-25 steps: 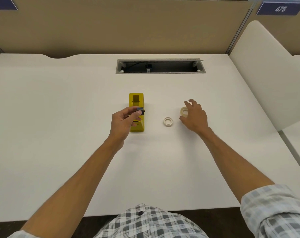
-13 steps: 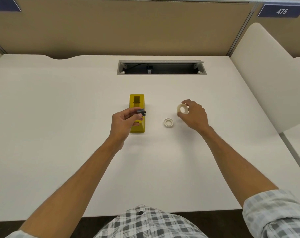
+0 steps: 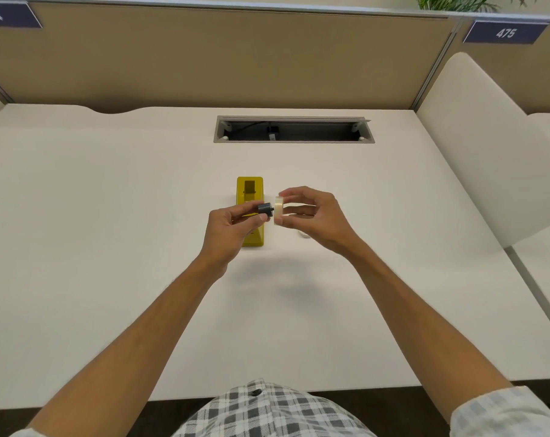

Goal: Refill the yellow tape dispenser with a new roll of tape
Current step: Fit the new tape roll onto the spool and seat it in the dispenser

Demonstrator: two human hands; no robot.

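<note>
Both hands mine, raised over white desk (image 3: pixel 110 216): left hand (image 3: pixel 232 230) pinches dark spool core (image 3: pixel 265 209), right hand (image 3: pixel 311 216) grips tape roll (image 3: pixel 279 210) at fingertips, touching core. Yellow dispenser (image 3: pixel 250 197) beneath left fingers. Beige partition (image 3: pixel 204 58) behind.

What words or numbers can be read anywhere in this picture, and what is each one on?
"475": white digits on the dark blue sign on the partition at the upper right.
"474": white digits on the dark blue sign at the upper left; the edge of the picture cuts off its left part, so there may be more.
No print can be made out on the yellow tape dispenser, the tape roll or the dark spindle.
</note>
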